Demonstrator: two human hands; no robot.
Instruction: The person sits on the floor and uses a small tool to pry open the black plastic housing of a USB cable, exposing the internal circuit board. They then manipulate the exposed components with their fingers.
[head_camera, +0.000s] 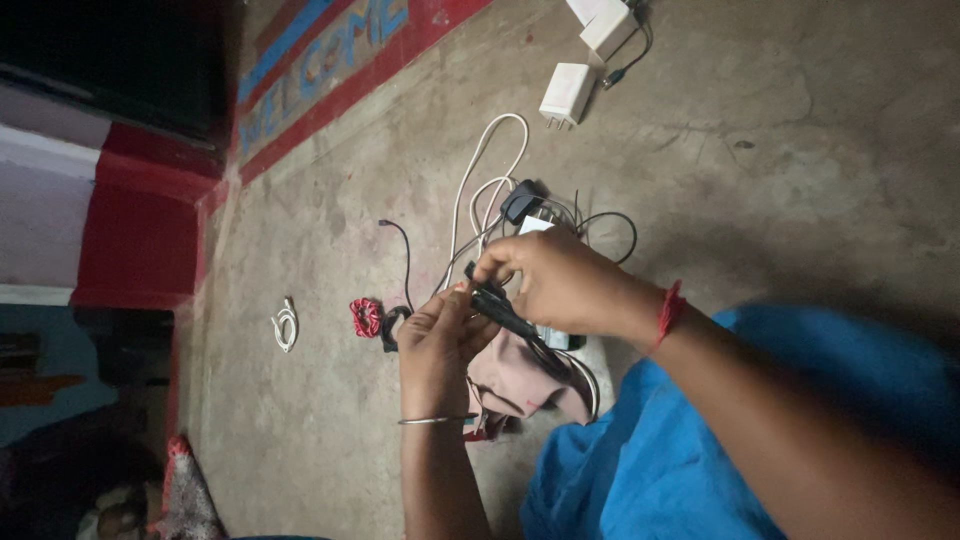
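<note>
Hands both pinched on black cable (505, 315): left hand (435, 345), right hand (560, 280). Partly gathered, judging by the short stretch between grips; loose white cable (480, 190) and white chargers (567, 95) beyond, untouched.

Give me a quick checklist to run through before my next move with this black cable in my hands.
1. Both hands on the black cable: ok. The left hand and right hand pinch it between them.
2. Cable free of the tangle on the floor: cannot tell, the right hand hides where it runs.
3. Pink cloth clear of the cable: not ok, it lies right under the hands.
4. White chargers out of the way: ok, they sit apart on the floor.
5. Small white coil and red band clear: ok, both lie off to the side.
</note>
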